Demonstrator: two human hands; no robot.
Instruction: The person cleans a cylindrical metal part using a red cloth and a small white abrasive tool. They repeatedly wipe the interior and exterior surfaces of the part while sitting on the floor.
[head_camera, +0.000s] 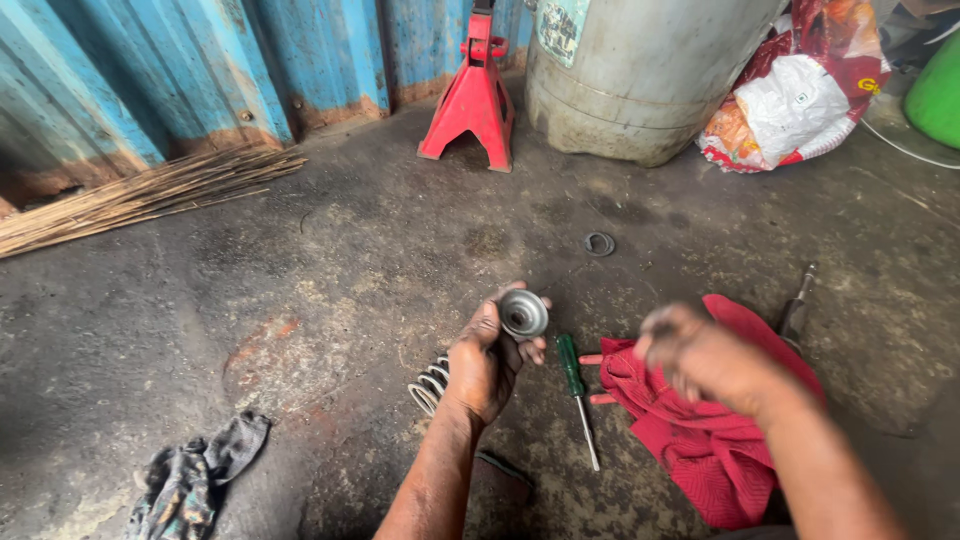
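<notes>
The left hand (487, 355) gripped a small round metal cup (523, 313), dished and grey with a hole at its centre, pinched at the fingertips and raised above the floor (330, 270). The right hand (700, 355) was blurred with motion over a red cloth (700, 440); it seemed loosely curled, but whether it held anything I could not tell.

The cup sat only at the fingertips, so a greasy slip could have dropped it onto the concrete, where it might have rolled off among the grime. Just behind the left wrist lay a coil spring (430, 383), and between the hands a green-handled screwdriver (576, 392), tip pointing back toward the person; a careless lowering of either arm could have met that tip. A small dark ring (599, 244) lay alone farther out, easy to overlook on the stained floor. A metal rod (797, 305) poked out beyond the red cloth.

Farther still stood a red jack stand (470, 95) against the blue corrugated wall (150, 70), and a large grey drum (640, 75) bearing a pale rectangular label near its top left. Beside the drum slumped a red and white plastic bag (800, 100) with printed patches. A bundle of thin sticks (140, 195) lay at far left, and a dark rag (195, 475) near the lower left.
</notes>
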